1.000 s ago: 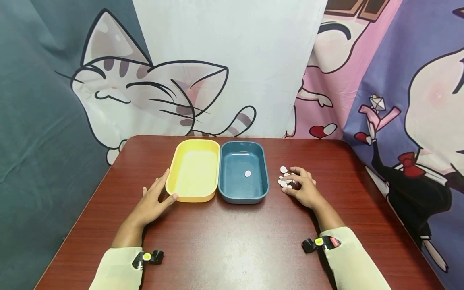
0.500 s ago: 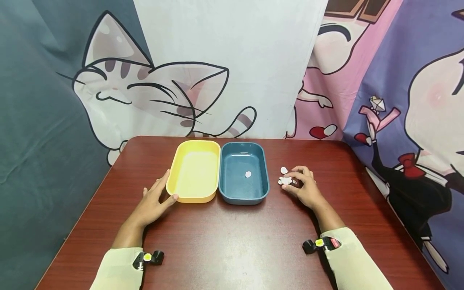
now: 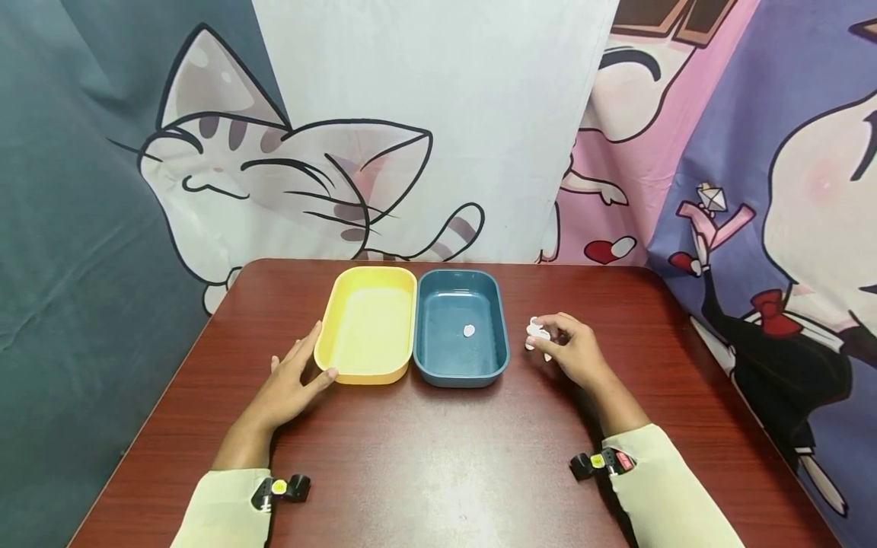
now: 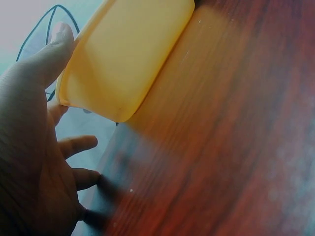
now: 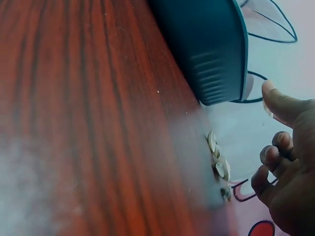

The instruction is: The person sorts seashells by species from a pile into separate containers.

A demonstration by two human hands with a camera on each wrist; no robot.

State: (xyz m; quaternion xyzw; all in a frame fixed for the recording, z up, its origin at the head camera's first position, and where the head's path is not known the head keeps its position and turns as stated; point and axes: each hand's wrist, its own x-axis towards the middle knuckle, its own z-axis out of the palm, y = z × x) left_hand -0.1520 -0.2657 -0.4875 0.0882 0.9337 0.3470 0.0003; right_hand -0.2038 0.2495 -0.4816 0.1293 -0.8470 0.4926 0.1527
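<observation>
My left hand rests at the near left corner of a yellow plastic tray, thumb and forefinger touching its rim, the other fingers spread. Right of the blue tray, my right hand is over a small pile of white seashells. Between its thumb and forefinger it pinches a pale shell, mostly hidden behind the thumb in the right wrist view; its other fingers are curled. One white shell lies inside the blue tray.
Both trays stand side by side on a reddish-brown wooden table, near its back edge. A cloth backdrop with cartoon figures hangs behind and beside the table.
The right hand's fingers, earlier spread over the shells, have drawn together on one and lifted slightly from the pile. The left hand keeps its place at the yellow tray.
</observation>
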